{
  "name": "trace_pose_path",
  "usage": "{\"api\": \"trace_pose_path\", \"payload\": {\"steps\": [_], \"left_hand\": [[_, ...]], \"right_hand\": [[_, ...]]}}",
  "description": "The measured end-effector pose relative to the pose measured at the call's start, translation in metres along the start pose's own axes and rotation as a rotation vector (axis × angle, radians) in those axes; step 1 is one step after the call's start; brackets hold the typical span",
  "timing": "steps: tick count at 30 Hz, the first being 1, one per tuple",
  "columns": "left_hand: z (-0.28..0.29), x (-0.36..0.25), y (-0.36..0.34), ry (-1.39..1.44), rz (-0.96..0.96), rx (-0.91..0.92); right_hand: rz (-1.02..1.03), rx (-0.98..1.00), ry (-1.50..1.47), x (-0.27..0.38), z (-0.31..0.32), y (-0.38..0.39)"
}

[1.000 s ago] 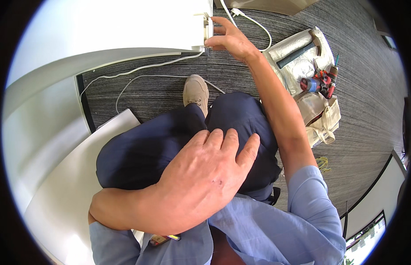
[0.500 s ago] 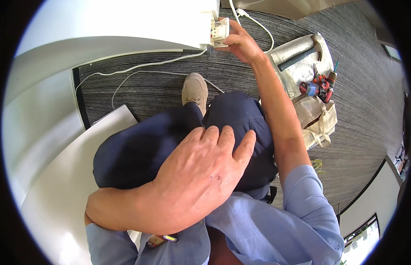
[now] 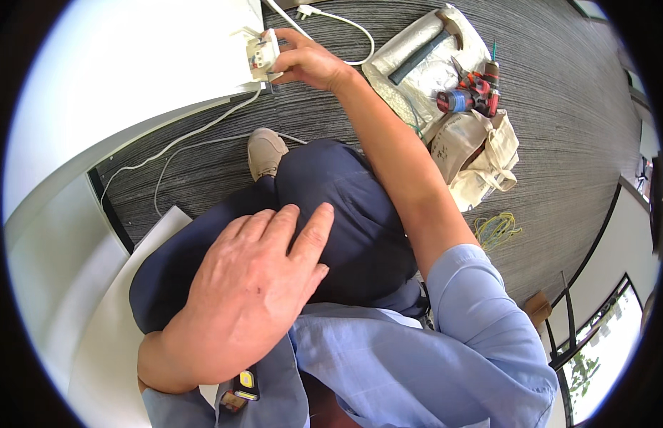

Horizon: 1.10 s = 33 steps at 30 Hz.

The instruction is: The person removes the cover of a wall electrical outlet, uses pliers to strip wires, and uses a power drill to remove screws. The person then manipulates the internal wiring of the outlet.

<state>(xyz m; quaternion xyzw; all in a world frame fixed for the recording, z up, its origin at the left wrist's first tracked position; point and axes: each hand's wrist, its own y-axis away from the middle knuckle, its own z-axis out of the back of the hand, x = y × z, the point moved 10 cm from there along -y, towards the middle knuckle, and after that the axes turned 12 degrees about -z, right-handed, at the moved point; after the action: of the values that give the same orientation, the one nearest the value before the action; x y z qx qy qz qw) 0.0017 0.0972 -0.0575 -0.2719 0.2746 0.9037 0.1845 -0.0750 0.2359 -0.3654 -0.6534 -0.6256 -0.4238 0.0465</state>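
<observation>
My right hand (image 3: pixel 303 60) reaches up to a white electrical socket fitting (image 3: pixel 263 57) at the edge of a white cabinet (image 3: pixel 146 57). My fingers are closed round the fitting's right side, and its inner face with terminals shows. My left hand (image 3: pixel 256 278) lies palm down over my dark trouser legs (image 3: pixel 331 235), fingers spread and holding nothing. A white cable (image 3: pixel 196 131) runs from below the fitting along the grey carpet, and a white plug (image 3: pixel 306 11) on another lead lies beside the cabinet.
On the right, a hammer (image 3: pixel 420 57), pliers, power drill (image 3: pixel 456 101) and silver padded sheet (image 3: pixel 392 43) lie beside a canvas bag (image 3: pixel 488 164). Yellow-green wire (image 3: pixel 499 232) is coiled lower right. A white board (image 3: pixel 110 321) is at my left. A bright glazed opening (image 3: pixel 602 349) shows lower right.
My right hand has tilted the fitting outward from the cabinet edge, exposing its inside. My left hand stays spread over my lap. The view has swung, shifting the scene leftward.
</observation>
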Motion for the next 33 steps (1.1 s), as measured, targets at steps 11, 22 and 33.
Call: {"api": "trace_pose_path", "payload": {"steps": [11,22,33], "left_hand": [[-0.003,-0.001,-0.005,0.066,0.049,0.059],[-0.006,0.0,-0.005,0.021,0.09,0.056],[-0.007,-0.004,-0.007,0.008,0.08,0.065]], "right_hand": [[-0.006,-0.035,0.072,0.005,-0.005,0.001],[-0.006,-0.076,0.076,0.003,0.004,-0.003],[0.031,-0.062,0.061,0.003,0.004,-0.001]]}}
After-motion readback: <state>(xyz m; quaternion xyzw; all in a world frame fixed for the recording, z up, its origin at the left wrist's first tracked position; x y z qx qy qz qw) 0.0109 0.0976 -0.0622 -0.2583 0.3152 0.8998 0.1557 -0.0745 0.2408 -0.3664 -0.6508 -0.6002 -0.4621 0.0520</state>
